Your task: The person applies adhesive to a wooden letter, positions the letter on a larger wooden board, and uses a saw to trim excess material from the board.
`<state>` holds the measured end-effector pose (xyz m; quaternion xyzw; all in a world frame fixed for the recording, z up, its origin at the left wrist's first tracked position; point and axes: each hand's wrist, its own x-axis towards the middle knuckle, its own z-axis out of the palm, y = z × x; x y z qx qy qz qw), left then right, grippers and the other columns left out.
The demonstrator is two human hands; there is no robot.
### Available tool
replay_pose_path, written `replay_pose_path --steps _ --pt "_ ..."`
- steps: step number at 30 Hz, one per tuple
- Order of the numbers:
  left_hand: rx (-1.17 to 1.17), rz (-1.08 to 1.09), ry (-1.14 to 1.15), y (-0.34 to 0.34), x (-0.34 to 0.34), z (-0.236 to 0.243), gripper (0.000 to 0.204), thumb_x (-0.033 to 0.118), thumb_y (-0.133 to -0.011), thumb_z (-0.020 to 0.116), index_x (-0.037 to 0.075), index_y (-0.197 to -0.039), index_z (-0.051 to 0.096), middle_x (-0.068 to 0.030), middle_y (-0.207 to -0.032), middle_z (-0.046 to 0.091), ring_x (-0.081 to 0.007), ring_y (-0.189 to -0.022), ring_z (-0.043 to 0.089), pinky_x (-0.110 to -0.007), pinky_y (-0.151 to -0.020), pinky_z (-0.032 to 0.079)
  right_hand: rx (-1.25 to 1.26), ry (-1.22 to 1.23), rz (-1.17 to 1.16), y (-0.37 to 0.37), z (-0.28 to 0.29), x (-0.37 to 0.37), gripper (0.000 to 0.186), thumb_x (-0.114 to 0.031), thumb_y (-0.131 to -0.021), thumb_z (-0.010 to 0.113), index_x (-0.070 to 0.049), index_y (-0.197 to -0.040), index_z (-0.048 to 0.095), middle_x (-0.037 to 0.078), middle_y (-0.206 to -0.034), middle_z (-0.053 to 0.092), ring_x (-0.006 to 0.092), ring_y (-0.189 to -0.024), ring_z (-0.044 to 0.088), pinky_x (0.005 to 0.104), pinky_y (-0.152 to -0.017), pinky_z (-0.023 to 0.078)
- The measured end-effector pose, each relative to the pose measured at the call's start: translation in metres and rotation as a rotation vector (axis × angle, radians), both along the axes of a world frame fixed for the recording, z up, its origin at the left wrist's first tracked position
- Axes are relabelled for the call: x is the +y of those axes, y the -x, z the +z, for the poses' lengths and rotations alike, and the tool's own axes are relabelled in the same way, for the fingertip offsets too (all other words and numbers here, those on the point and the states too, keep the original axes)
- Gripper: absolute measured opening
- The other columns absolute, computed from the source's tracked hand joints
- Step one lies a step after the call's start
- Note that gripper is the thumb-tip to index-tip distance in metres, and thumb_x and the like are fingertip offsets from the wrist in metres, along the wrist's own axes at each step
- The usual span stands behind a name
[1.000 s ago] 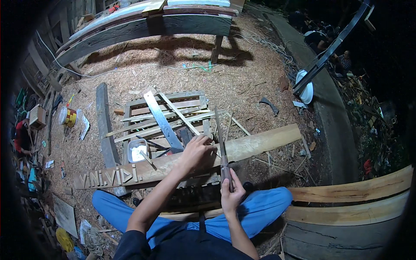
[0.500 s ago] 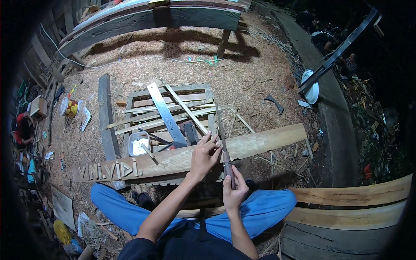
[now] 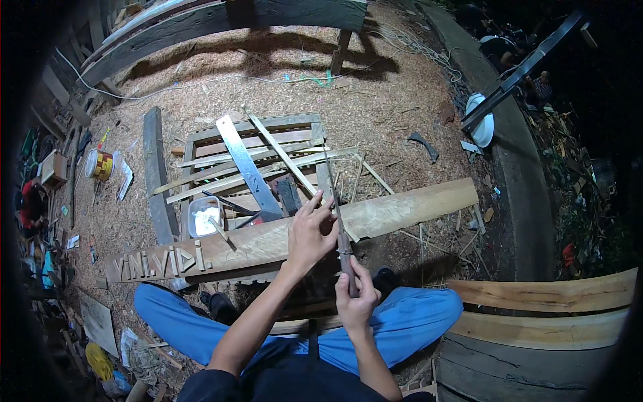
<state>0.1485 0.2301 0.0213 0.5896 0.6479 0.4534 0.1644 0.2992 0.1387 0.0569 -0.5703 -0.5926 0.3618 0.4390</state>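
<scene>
My right hand [image 3: 357, 298] is closed round the brown wooden handle of a long, narrow-bladed knife [image 3: 345, 258]. Its dark blade points away from me, across the plank. With fingers bent, my left hand [image 3: 309, 238] presses a thin wooden strip [image 3: 278, 147] against the plank, just left of the blade. The strip's near end shows right of the blade, by the plank's near edge. Beneath both hands lies the long, pale wooden plank [image 3: 408, 211]. Raised wooden letters [image 3: 164, 262] stand along its left part.
Beyond the plank, a slatted pallet [image 3: 288, 122] carries loose strips and a metal straightedge [image 3: 248, 167]. A clear tub of white stuff [image 3: 204, 218] holds a stick. A yellow-red bucket [image 3: 99, 165] stands left. Boards [image 3: 542, 328] lie at right; a heavy beam [image 3: 194, 37] spans the far side.
The knife and right hand have shifted slightly left, and the blade leans more to the left. The strip's near end now shows beside the blade. The whole view has shifted a little.
</scene>
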Motion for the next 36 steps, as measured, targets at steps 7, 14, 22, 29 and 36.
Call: replay_pose_path --steps 7,14,22,29,36 --pt "0.043 0.003 0.022 0.000 -0.002 -0.003 0.053 0.021 -0.082 0.077 0.006 -0.133 0.070 -0.0227 -0.149 0.058 -0.0413 -0.125 0.064 -0.047 -0.107 0.050 -0.059 -0.006 0.005 0.001 0.005 -0.009 0.038 -0.011 -0.096 0.069 0.003 -0.131 0.065 0.024 -0.112 0.075 0.0340 -0.095 0.078 0.0382 -0.077 0.062" --pt "-0.028 -0.012 0.037 0.001 0.001 -0.004 0.046 0.021 -0.080 0.079 0.004 -0.123 0.074 -0.0270 -0.152 0.053 -0.0423 -0.127 0.062 -0.047 -0.105 0.050 -0.029 -0.075 -0.004 -0.011 0.004 -0.008 0.037 -0.010 -0.095 0.070 0.002 -0.130 0.068 0.024 -0.104 0.076 0.0320 -0.091 0.079 0.0365 -0.076 0.061" --pt "0.171 0.135 -0.145 -0.011 -0.002 0.009 0.023 0.019 -0.079 0.081 0.001 -0.088 0.069 -0.0220 -0.119 0.054 -0.0426 -0.124 0.052 -0.056 -0.116 0.039 -0.030 -0.049 -0.019 -0.007 -0.002 -0.006 0.037 -0.010 -0.095 0.069 0.002 -0.131 0.067 0.023 -0.104 0.076 0.0310 -0.089 0.079 0.0362 -0.075 0.061" --pt "0.299 0.085 -0.165 -0.007 0.000 0.009 0.022 0.019 -0.080 0.080 0.001 -0.087 0.069 -0.0205 -0.120 0.057 -0.0415 -0.124 0.056 -0.056 -0.114 0.042 -0.051 -0.117 0.016 -0.014 -0.006 -0.001 0.037 -0.010 -0.096 0.070 0.003 -0.131 0.067 0.023 -0.105 0.077 0.0235 -0.089 0.079 0.0336 -0.076 0.060" --pt "0.050 0.044 -0.127 -0.010 0.002 0.003 0.021 0.019 -0.081 0.080 0.001 -0.088 0.070 -0.0209 -0.119 0.061 -0.0430 -0.130 0.058 -0.049 -0.102 0.052 0.093 -0.110 -0.050 -0.017 -0.006 -0.001 0.037 -0.012 -0.098 0.069 0.005 -0.130 0.067 0.017 -0.094 0.079 0.0157 -0.082 0.076 0.0305 -0.072 0.059"
